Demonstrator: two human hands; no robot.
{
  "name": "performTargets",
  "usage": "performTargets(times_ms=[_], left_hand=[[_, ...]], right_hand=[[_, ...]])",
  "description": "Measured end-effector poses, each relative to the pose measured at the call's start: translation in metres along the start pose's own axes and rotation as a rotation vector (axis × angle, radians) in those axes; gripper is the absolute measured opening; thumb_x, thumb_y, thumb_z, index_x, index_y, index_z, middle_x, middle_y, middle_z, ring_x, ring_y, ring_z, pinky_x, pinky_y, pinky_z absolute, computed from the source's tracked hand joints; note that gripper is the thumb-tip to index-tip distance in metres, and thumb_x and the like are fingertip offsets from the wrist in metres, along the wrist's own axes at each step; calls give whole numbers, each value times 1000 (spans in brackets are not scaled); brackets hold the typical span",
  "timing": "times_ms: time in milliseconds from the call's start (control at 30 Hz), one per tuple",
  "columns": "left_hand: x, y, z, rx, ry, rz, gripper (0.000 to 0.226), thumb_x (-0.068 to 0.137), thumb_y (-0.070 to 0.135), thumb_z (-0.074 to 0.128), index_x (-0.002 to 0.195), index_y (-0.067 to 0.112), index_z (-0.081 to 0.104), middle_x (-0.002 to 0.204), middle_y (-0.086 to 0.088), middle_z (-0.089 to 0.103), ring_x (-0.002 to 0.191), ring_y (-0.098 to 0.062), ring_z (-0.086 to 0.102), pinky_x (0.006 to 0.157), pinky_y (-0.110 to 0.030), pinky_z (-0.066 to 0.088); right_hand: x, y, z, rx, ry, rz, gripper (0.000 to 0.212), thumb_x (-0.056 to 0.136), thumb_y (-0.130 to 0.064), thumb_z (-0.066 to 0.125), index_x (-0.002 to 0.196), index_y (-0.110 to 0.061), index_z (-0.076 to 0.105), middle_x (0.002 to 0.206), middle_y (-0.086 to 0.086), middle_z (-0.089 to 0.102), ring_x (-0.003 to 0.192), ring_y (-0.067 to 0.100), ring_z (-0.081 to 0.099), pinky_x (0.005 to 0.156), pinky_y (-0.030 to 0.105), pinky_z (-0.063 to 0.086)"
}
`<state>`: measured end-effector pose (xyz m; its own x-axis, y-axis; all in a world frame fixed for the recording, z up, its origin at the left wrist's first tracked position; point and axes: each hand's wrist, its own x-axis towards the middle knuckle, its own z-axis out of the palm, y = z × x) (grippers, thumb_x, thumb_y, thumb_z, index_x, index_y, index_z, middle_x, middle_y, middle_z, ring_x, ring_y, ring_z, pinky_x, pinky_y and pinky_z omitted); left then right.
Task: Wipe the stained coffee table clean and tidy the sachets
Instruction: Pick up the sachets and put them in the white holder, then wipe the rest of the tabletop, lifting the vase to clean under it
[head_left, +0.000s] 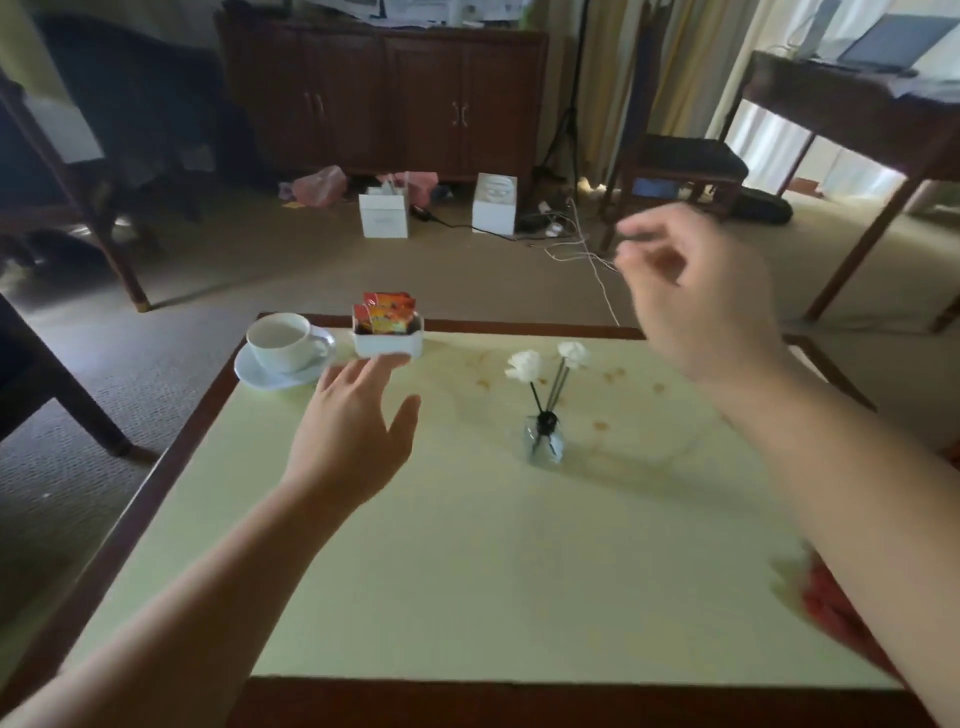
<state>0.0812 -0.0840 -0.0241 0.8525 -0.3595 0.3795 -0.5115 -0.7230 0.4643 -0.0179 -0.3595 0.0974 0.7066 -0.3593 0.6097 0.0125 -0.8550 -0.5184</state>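
The coffee table (467, 571) has a pale green top with a dark wood rim. Brown stains (602, 425) dot its far half. Red and orange sachets (387, 312) stand in a small white holder (388, 345) at the far edge. My left hand (353, 431) lies flat and open, its fingertips touching the holder's front. My right hand (691, 291) hovers blurred above the far right of the table, fingers loosely curled with nothing in them. A red and white cloth (826, 597) lies partly under my right forearm.
A white cup on a saucer (283, 351) sits left of the holder. A small glass vase with white flowers (543, 410) stands mid-table. Beyond are a wooden cabinet (384, 98), white boxes (384, 213), cables on the carpet, chairs and a desk (857, 109) at right.
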Motion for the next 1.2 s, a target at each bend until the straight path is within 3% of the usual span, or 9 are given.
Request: performTargets(times_ms=[67,200,267,367,467,667,833,1000,1200], left_hand=[[-44,6,13,-3,-53,-27,46,95,37,69,138,21,62,131,-3,68,124,-29,53,102,-42,46],[-91,20,41,61,-260,-95,62,99,64,47,151,29,50,160,4,47,150,-21,34,120,-46,35],[-95,34,51,87,-336,-119,72,98,73,36,158,33,39,171,5,26,159,-19,15,127,-45,22],[-94,57,67,96,-384,-127,87,94,82,26,165,31,25,176,3,7,162,-18,0,130,-42,5],[-95,66,89,133,-411,-162,101,87,89,20,165,25,23,176,2,5,162,-18,-1,131,-44,1],[-99,67,109,214,-287,-108,98,81,95,30,150,26,42,165,1,35,153,-25,28,127,-50,18],[-100,67,109,237,-273,-144,93,80,94,36,146,28,44,163,1,37,153,-26,27,128,-49,15],[-102,67,106,220,-255,-142,91,83,91,38,147,27,43,165,1,35,155,-24,25,129,-47,13],[-99,65,108,224,-267,-152,97,80,94,34,148,26,44,165,2,35,154,-25,26,128,-48,15]], right_hand=[[-38,21,-36,23,129,95,19,103,-35,57,117,-27,67,100,-6,75,90,6,65,70,4,39],[-119,78,-78,-69,204,364,24,106,-36,52,124,-22,59,107,0,69,95,16,62,79,31,43],[-158,114,-83,-239,43,492,35,106,-44,47,135,-25,51,127,3,65,114,25,62,95,48,51],[-205,158,-78,-550,-402,671,60,105,-62,26,160,-37,23,168,6,30,152,37,30,118,65,30],[-237,179,-69,-631,-633,663,71,102,-64,1,166,-33,-1,175,7,-5,160,33,-3,128,57,6],[-229,193,-58,-600,-684,584,73,104,-58,-4,165,-19,-12,174,8,-13,160,25,-10,128,45,-6],[-185,179,-37,-250,-710,617,66,111,-48,15,166,-10,14,173,8,-17,159,30,-9,126,40,-3],[-183,147,8,-351,-839,309,58,111,-32,24,167,-20,12,171,2,-19,158,33,-17,127,52,-7],[-202,163,-6,-523,-852,244,52,104,-60,-3,156,-61,-12,168,-8,-25,155,31,-25,126,57,-10]])
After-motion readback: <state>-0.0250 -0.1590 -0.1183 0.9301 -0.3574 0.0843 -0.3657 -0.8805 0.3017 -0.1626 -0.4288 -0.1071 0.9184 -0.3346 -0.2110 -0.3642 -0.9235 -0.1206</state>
